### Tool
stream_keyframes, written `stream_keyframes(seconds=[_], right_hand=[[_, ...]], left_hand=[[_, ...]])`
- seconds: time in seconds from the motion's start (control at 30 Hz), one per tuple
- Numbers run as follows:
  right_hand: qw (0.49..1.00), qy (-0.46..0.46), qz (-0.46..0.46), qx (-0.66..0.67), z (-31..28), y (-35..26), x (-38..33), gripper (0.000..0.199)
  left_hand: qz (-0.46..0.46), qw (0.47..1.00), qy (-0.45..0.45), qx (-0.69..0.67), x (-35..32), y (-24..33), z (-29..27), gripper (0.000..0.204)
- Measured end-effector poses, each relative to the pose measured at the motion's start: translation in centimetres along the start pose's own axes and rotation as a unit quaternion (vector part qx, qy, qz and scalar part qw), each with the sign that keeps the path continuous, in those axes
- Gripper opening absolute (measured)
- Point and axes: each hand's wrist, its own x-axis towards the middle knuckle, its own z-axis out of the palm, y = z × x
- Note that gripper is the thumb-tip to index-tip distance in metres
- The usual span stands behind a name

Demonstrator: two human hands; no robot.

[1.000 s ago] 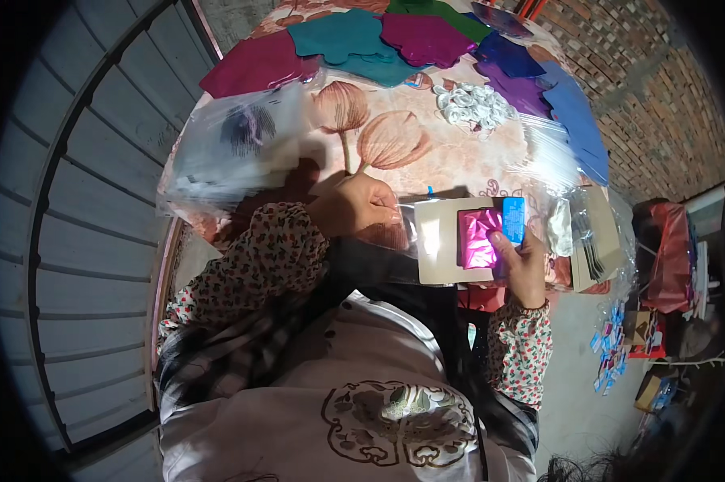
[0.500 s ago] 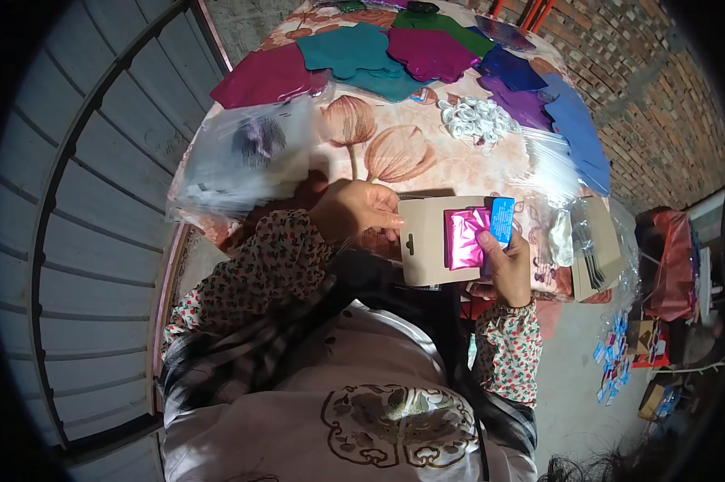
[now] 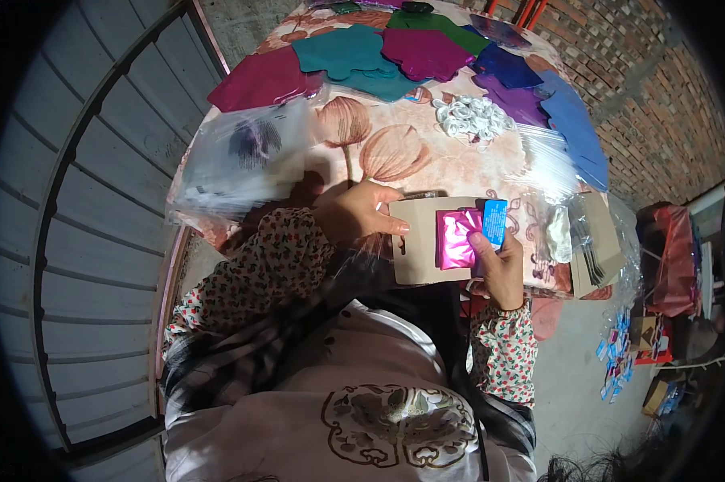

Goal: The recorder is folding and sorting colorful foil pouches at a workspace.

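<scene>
A beige cardboard hanger card (image 3: 415,251) lies between my hands above the near edge of the table. On its face is a folded shiny pink foil piece (image 3: 457,245), with a small blue label (image 3: 494,222) at its right. My right hand (image 3: 503,273) grips the card's right side, thumb pressed on the pink foil piece and fingers behind. My left hand (image 3: 370,215) pinches the card's left edge, the fingertips partly hidden behind it. Clear plastic film (image 3: 361,263) hangs just below my left hand; whether that hand holds it too I cannot tell.
Clear plastic bags (image 3: 242,165) are piled at left on the flowered tablecloth (image 3: 391,157). Teal (image 3: 342,52), magenta (image 3: 427,54) and blue foil shapes line the far side. White rings (image 3: 473,119), white sticks (image 3: 543,161) and beige cards (image 3: 595,245) lie at right.
The card has shifted slightly left with my right hand. My left thumb and fingers now overlap its left edge more, and clear film shows beneath that hand.
</scene>
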Motion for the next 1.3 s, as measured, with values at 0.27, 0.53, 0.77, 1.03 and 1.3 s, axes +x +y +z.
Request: stream_keyframes(seconds=[0.27, 0.53, 0.77, 1.03, 1.3], right_hand=[[0.997, -0.054, 0.041, 0.027, 0.2, -0.6, -0.4, 0.021], [0.996, -0.063, 0.025, 0.059, 0.6, 1.3, -0.4, 0.022], [0.976, -0.08, 0.09, 0.179, 0.1, 1.9, -0.2, 0.024], [0.91, -0.123, 0.202, 0.339, -0.9, 1.8, -0.3, 0.029], [0.918, -0.128, 0.18, 0.328, -1.3, 1.8, 0.0, 0.033]], left_hand=[[-0.071, 0.986, -0.053, 0.143, 0.5, 2.2, 1.2, 0.034], [0.051, 0.991, -0.058, 0.111, 1.1, 0.4, 1.5, 0.028], [0.062, 0.993, -0.078, 0.061, 0.3, 2.8, 1.8, 0.028], [0.095, 0.954, -0.114, 0.26, 0.8, 2.5, 1.3, 0.026], [0.111, 0.922, -0.084, 0.36, 0.9, 2.6, 2.0, 0.035]])
